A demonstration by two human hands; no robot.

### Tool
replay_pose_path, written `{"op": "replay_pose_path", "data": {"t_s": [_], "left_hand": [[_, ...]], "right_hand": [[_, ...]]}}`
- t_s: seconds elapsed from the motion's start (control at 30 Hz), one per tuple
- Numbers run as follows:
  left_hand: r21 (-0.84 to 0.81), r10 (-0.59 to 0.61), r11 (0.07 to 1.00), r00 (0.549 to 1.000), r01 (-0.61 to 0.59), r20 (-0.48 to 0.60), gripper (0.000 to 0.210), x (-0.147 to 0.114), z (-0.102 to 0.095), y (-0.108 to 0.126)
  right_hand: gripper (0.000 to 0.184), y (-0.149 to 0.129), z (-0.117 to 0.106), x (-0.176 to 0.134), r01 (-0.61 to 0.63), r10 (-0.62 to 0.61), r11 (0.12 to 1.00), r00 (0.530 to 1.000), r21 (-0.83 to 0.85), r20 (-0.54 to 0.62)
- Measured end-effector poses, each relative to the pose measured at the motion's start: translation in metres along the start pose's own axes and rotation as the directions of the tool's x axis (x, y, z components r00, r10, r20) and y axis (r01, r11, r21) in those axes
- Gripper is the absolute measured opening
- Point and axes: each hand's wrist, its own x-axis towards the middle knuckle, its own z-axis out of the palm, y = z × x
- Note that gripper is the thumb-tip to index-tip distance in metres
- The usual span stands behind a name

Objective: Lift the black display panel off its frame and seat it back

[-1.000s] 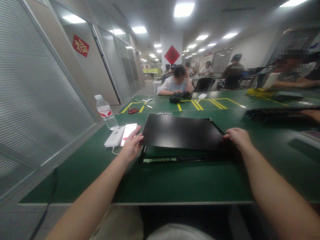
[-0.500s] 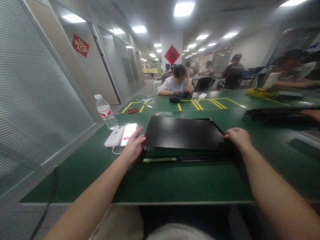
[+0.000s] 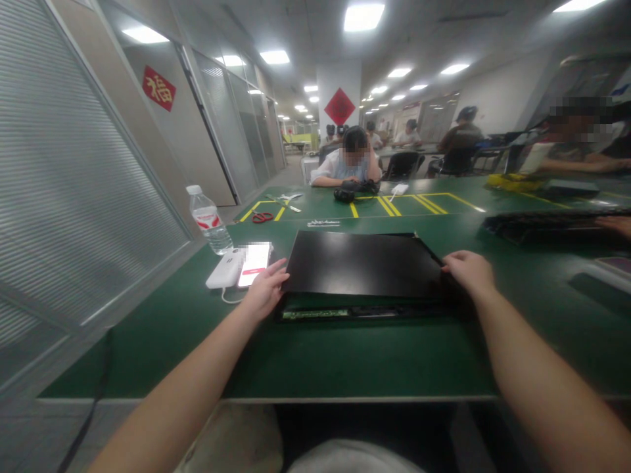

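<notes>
A flat, glossy black screen panel point(image 3: 362, 263) is held above a thin black frame point(image 3: 409, 311) on the green table. The panel's near edge is off the frame, and a green circuit strip point(image 3: 315, 315) shows below it. My left hand point(image 3: 266, 289) grips the panel's left edge, its fingers partly stretched along the side. On the right, my right hand point(image 3: 470, 270) pinches the panel's right edge between thumb and bent fingers. The panel hides most of the frame's inside.
Left of the panel are a lit phone point(image 3: 254, 266), a white power bank point(image 3: 225, 269) with a cable and a water bottle point(image 3: 210, 220). Red-handled scissors point(image 3: 262, 217) lie farther back. A person point(image 3: 348, 161) sits opposite; another person's hand point(image 3: 616, 226) is at a dark part on the right.
The panel's left side has come slightly down and to the right, with my left hand following it. My right hand has barely moved.
</notes>
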Motion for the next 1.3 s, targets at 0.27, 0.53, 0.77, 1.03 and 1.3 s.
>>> {"op": "replay_pose_path", "data": {"t_s": [0.27,0.53,0.77,1.03,1.3], "left_hand": [[0.02,-0.01,1.0,0.999,0.009,0.036,0.073,0.004,-0.003,-0.002],[0.057,-0.021,0.998,0.999,0.018,0.039,0.07,0.007,-0.003,-0.004],[0.048,-0.05,0.998,0.996,0.047,0.08,0.068,0.008,-0.004,-0.003],[0.026,-0.034,0.999,0.996,0.032,0.079,0.051,0.011,-0.006,-0.006],[0.026,-0.017,1.0,0.996,0.015,0.093,0.044,0.009,-0.004,-0.005]], "right_hand": [[0.015,0.008,0.003,0.008,0.064,-0.066,0.993,0.998,-0.099,-0.015],[0.027,0.009,0.005,0.009,0.083,-0.085,0.984,0.996,-0.158,-0.012],[0.03,0.008,0.005,0.006,0.094,-0.098,0.98,0.995,-0.176,-0.018],[0.026,0.011,0.009,0.009,0.122,-0.13,0.978,0.991,-0.166,-0.036],[0.03,0.007,0.005,0.006,0.081,-0.079,0.984,0.997,-0.159,0.019]]}}
